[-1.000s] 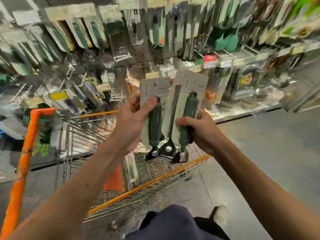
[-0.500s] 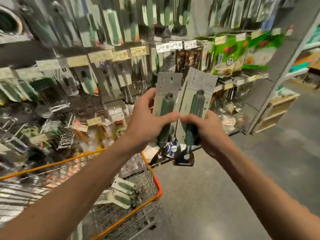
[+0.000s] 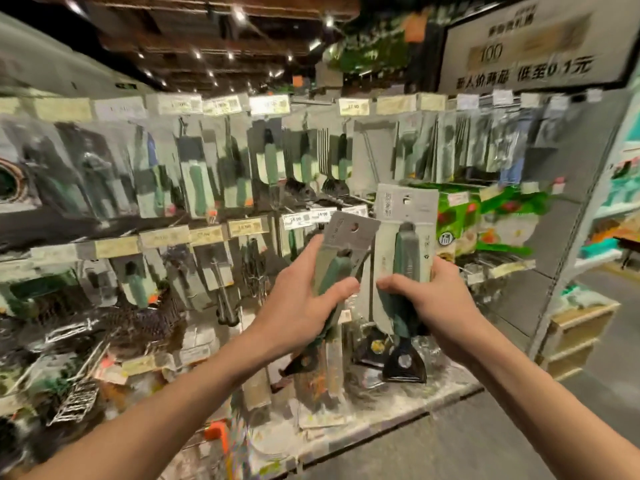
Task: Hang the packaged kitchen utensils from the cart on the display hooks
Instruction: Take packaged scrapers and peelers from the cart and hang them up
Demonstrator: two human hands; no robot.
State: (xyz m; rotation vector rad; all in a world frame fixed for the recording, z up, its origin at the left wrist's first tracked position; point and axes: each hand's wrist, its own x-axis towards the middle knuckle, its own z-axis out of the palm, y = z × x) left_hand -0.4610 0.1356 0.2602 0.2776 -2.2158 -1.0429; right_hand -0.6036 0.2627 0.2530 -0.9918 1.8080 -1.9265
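Head view: the left grip (image 3: 304, 303) is clamping round the green handle of the left packaged utensil (image 3: 349, 237), thumb lying across the front. The right grip (image 3: 433, 303) is clamping the right packaged utensil (image 3: 405, 216) low on its handle. Both packs are being held in the air in front of the display, with the grips below and the hang holes uppermost. The right pack is standing upright. The left pack is leaning with its top toward the right one, the card edges just beside each other; contact cannot be told. The display hooks (image 3: 371, 155) are running above and beyond the held pair, with matching green-handled packs (image 3: 270, 161) hanging up and left, nearer the left grip. Judgement: each hole needs aligning with a hook tip, and the price tags (image 3: 299, 220) and hanging packs are crowding the approach. An orange cart corner (image 3: 216, 431) is showing low in frame.
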